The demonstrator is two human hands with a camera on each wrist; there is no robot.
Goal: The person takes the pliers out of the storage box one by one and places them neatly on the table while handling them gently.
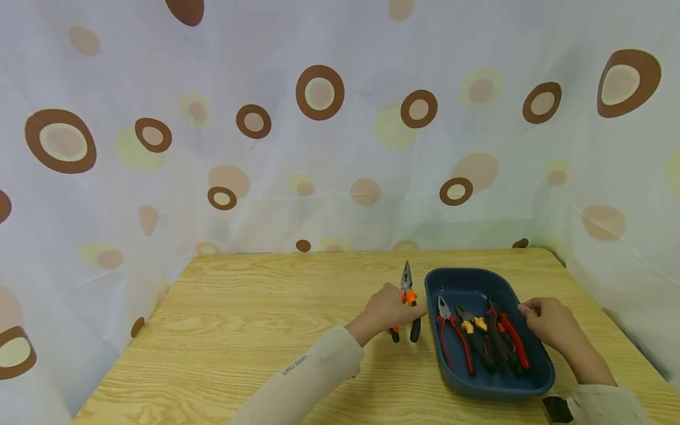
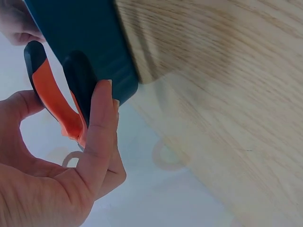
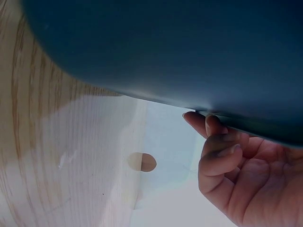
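We hold the orange-and-black pliers point(image 1: 411, 296) clamped between the thumb and fingers of our left hand point(image 1: 390, 310), their handles spread and their nose pointing away past the knuckles. We judge it best to press both handles evenly, since a lopsided squeeze could twist the nose sideways. Just right of that hand stands the blue tray point(image 1: 462, 280); our right hand point(image 1: 552, 321) pinches its right rim, a hold that should stop it sliding if knocked. Between our hands, inside it, lie slim red-handled pliers point(image 1: 465, 348), yellow-and-black pliers point(image 1: 467, 326) and more, partly overlapping. We do well to mind the tray's left rim beside our left fingers. The wooden table point(image 1: 265, 330) spreads left of that hand.
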